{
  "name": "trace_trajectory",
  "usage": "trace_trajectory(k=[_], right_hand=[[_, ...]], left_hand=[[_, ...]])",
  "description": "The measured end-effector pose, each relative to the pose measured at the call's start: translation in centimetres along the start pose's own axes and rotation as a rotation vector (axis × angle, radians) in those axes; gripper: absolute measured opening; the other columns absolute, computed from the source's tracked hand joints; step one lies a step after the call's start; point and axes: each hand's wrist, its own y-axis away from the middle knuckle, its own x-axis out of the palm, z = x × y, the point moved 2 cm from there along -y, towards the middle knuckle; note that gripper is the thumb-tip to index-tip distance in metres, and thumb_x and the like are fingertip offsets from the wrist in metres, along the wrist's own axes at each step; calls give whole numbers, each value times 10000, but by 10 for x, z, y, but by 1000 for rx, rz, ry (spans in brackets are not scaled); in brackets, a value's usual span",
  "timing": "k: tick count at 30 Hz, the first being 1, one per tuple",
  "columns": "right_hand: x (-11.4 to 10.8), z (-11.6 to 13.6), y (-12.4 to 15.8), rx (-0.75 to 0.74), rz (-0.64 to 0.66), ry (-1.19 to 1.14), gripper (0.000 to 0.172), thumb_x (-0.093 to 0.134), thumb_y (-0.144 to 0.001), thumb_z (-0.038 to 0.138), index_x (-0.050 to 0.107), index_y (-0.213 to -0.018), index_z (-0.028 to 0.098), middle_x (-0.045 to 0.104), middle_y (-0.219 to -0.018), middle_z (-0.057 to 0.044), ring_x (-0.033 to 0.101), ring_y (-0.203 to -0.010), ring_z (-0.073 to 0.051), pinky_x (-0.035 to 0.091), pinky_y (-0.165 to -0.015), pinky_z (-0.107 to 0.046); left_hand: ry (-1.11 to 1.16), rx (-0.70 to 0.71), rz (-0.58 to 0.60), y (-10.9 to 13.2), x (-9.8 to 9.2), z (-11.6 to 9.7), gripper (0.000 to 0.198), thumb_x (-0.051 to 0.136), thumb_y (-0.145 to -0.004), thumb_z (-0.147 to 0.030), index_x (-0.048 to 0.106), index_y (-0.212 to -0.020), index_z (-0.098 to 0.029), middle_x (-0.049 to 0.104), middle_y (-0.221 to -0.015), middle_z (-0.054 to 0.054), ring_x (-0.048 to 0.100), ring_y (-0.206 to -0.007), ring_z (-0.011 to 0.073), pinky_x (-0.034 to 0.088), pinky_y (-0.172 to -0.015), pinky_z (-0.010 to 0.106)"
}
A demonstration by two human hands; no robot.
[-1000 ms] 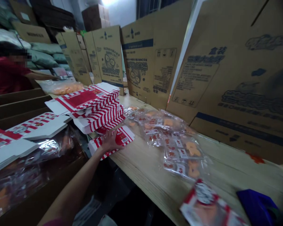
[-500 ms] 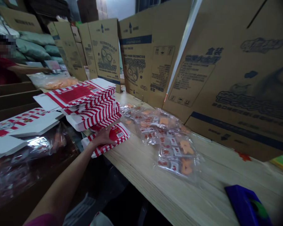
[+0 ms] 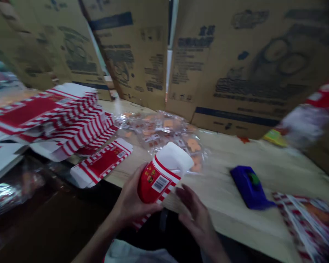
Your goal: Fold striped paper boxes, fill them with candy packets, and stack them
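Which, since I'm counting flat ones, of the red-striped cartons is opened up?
The carton held in the left hand: it stands open as a tube; the stack lies flat.

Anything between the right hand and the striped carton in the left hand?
Nothing visible. The right hand is open just beside the striped carton, which the left hand grips; only a bare gap lies between them.

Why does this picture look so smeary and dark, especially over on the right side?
Head view: motion blur smears the red-and-white packet at the right edge and the print on the brown cardboard boxes; the red-and-white striped paper carton in the left hand is fairly sharp; the light is dim, with glare on the clear plastic bag at lower left.
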Motion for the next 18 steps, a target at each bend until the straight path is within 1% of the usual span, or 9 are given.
trace_trajectory(k=[2,4,6,9,11,12,14,16,18], right_hand=[[13,-4,-6,24,31,-110,673,780,-746,444,495,-1324,252,570,-1332,-104,535,-1221,-288,432,-1044,-463],[22,-2,-9,47,49,-208,594,780,-749,410,545,-1264,229,634,-1249,-94,589,-1156,-279,452,-1023,-459],[22,3,-8,47,39,-237,524,793,-737,368,593,-1196,216,671,-1187,-75,622,-1102,-262,468,-1004,-432],[9,9,-1,23,33,-225,470,777,-757,327,613,-1184,218,668,-1195,-64,625,-1088,-244,462,-1001,-403],[-3,10,2,15,4,-207,370,732,-804,323,641,-1147,218,685,-1160,-61,640,-1056,-237,477,-970,-385],[-8,10,3,21,-15,-197,322,715,-820,326,659,-1117,213,698,-1129,-62,650,-1034,-237,489,-946,-377],[-17,6,3,40,-61,-183,268,697,-833,335,684,-1067,202,721,-1064,-65,670,-981,-241,510,-898,-370],[-23,-1,2,52,-112,-187,257,704,-825,341,695,-1037,196,733,-1016,-66,685,-928,-244,526,-856,-368],[-25,-9,-1,58,-160,-199,245,722,-804,345,707,-994,191,741,-966,-63,695,-877,-242,539,-815,-361]], left_hand=[[24,18,-3,14,24,-4,1072,842,-530,-413,313,-1441,-209,567,-1313,149,573,-1163,355,498,-945,485],[5,48,-37,22,39,-4,1046,824,-564,-444,305,-1439,-199,531,-1329,173,544,-1185,371,472,-962,528],[18,89,-25,24,46,-3,1054,823,-574,-447,284,-1445,-198,477,-1364,187,492,-1233,384,432,-995,562],[168,89,98,22,48,-2,1071,838,-574,-386,256,-1458,-220,421,-1409,181,434,-1291,379,387,-1042,567],[335,-5,155,20,47,-1,1015,819,-614,-341,262,-1456,-237,446,-1393,166,464,-1277,356,403,-1038,545],[439,-69,164,19,47,0,975,802,-641,-330,269,-1452,-240,489,-1351,157,507,-1240,340,427,-1020,528],[659,-194,143,18,49,2,907,787,-670,-312,300,-1431,-231,602,-1197,124,606,-1114,298,481,-966,483],[820,-305,109,18,53,2,815,811,-645,-286,417,-1353,-200,670,-1068,96,658,-1012,272,516,-921,436],[885,-419,90,20,57,2,640,839,-603,-264,573,-1177,-163,710,-1008,95,684,-941,270,547,-863,406]])
